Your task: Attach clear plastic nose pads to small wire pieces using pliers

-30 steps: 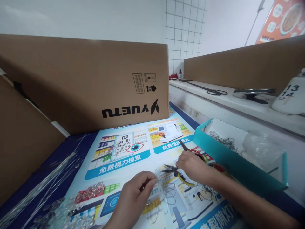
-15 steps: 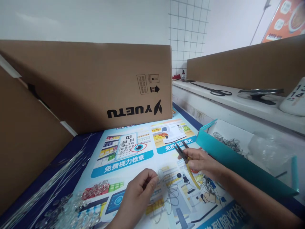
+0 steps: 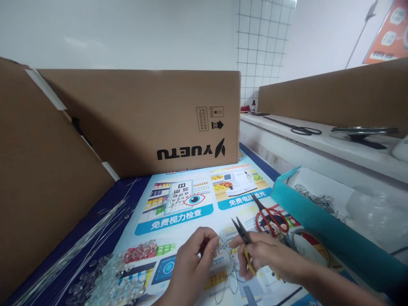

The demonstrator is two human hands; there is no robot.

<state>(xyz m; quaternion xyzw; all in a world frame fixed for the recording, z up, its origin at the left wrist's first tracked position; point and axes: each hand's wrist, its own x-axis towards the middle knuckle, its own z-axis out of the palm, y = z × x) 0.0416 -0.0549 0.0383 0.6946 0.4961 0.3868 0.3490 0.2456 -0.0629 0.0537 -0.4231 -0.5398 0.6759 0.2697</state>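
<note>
My left hand (image 3: 196, 263) pinches a bent thin wire piece (image 3: 230, 272), whose loops spread out beneath and between my hands. Pliers with dark jaws and yellow handles (image 3: 242, 231) rest in my right hand (image 3: 266, 255), their tips pointing up and to the left. The fingertips of that hand are close beside the wire; whether they touch it I cannot tell. Just beyond my right hand lies a pair of red-handled scissors (image 3: 269, 219). A roll or ring of wire (image 3: 310, 244) shows to the right of the same hand.
Clear beads (image 3: 121, 276) lie heaped at the lower left, beside a bundle of straight wires (image 3: 86, 238). At right stands a teal box (image 3: 321, 225) with wire pieces and a plastic bag. A cardboard box (image 3: 143, 119) stands behind the printed mat; black scissors (image 3: 304, 129) lie on the ledge.
My right hand has come left and down with the pliers, close to my left hand and the wire. The red-handled scissors now show more fully. The view has shifted slightly.
</note>
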